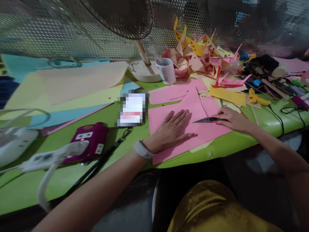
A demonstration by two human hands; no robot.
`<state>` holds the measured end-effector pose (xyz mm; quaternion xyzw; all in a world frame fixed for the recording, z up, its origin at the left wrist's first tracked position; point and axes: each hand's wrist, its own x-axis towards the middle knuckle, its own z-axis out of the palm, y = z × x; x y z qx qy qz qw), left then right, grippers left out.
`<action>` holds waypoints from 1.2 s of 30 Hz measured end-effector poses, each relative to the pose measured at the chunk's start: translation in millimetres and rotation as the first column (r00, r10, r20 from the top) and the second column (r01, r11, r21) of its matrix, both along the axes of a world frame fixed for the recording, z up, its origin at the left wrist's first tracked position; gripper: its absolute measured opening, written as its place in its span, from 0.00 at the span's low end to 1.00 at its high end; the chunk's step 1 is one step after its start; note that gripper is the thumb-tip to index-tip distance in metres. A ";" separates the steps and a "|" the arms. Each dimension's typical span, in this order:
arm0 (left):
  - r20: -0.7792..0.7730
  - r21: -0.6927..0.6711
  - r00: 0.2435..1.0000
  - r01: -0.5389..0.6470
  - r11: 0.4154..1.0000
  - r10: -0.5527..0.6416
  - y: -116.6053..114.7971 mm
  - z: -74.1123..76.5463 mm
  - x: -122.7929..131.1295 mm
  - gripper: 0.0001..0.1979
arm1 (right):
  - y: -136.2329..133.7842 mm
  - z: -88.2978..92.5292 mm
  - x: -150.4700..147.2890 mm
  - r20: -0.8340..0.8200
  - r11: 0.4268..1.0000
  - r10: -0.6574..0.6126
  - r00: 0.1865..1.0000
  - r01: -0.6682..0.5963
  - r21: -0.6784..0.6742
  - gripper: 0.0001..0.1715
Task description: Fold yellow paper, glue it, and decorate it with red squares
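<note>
My left hand (170,132) lies flat on a sheet of pink paper (158,117), fingers stretched out and thumb spread. A pair of scissors (204,120) is in my right hand (233,119), its dark blades pointing left just above or on the pink paper. The fingers of that hand are wrapped round the handles, which are mostly hidden. Another pink piece (171,91) lies behind the sheet, and a yellow strip (228,95) lies beyond my right hand.
A phone (132,109) with a strap lies left of the paper. Purple power strip (102,138), fan (145,75) and white cup (166,71) stand around. A heap of paper scraps (193,58) fills the back. A yellow glue gun (258,98) sits at right; large coloured sheets (82,80) lie at left.
</note>
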<state>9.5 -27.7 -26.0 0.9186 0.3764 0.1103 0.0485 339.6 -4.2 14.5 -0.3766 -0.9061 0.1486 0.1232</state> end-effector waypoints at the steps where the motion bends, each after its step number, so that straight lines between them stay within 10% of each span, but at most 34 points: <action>1: 0.001 -0.001 1.000 0.000 1.000 0.000 0.0 0.0 0.1 0.44 | 0.3 1.3 1.6 0.003 1.000 0.001 1.000 -0.001 0.002 0.19; 36: 0.020 -0.127 1.000 0.026 0.992 -0.023 5.6 9.6 12.4 0.40 | 2.7 1.7 -26.8 0.028 0.997 0.000 1.000 -0.002 0.080 0.16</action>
